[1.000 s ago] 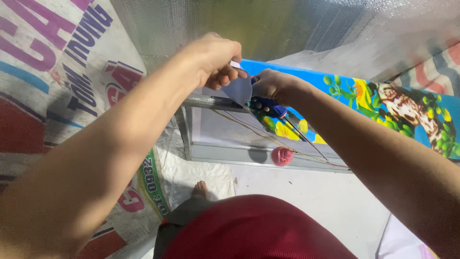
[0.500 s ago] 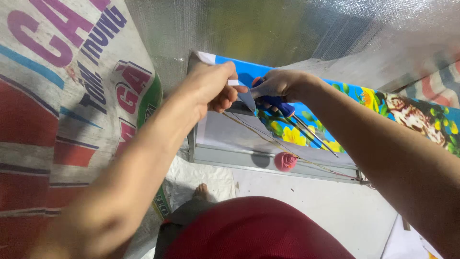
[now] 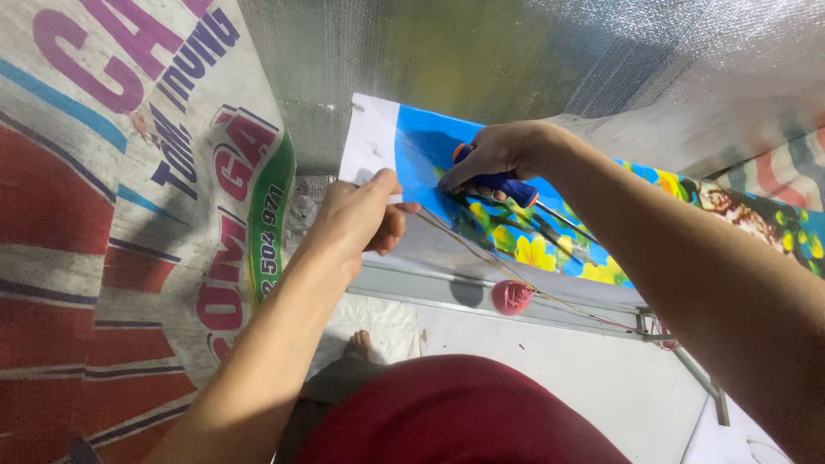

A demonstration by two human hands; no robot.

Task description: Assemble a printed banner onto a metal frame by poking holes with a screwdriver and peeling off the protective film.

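- The left hand (image 3: 359, 219), just left of the frame's centre, pinches the white margin of a printed banner (image 3: 412, 146); its thumb lies on top and the curled fingers close under the sheet's lower edge.
- The right hand (image 3: 494, 153), above centre, wraps narrowly around a blue-handled tool (image 3: 505, 185), with the forefinger stretched along it toward the sheet. The tool's thin dark shaft runs down to the right over the print; its working end is too small to make out.
- The banner starts at centre top and stretches toward the right edge of the frame, its blue ground printed with yellow flowers. Its upper left corner stands up against a silver foil wall (image 3: 516, 51), and a small dark mark sits at that corner, though I cannot tell whether it is a hole or a fastener.
- A thin string (image 3: 516, 279) runs from near the left hand down to the right, across a grey metal rail (image 3: 447, 292), passing beside a pink spool (image 3: 512, 297) in the lower middle.
- A printed woven sack sheet (image 3: 129, 215) fills the left side of the frame; the person's dark red clothing (image 3: 447, 412) takes up the bottom centre, with a bare foot (image 3: 361, 344) showing on the pale floor.
- Judging by this, the work is midway: the banner's left end is held in place by hand, and nothing shows it firmly tied or fixed yet. The long right stretch lies loose and the string hangs slack.
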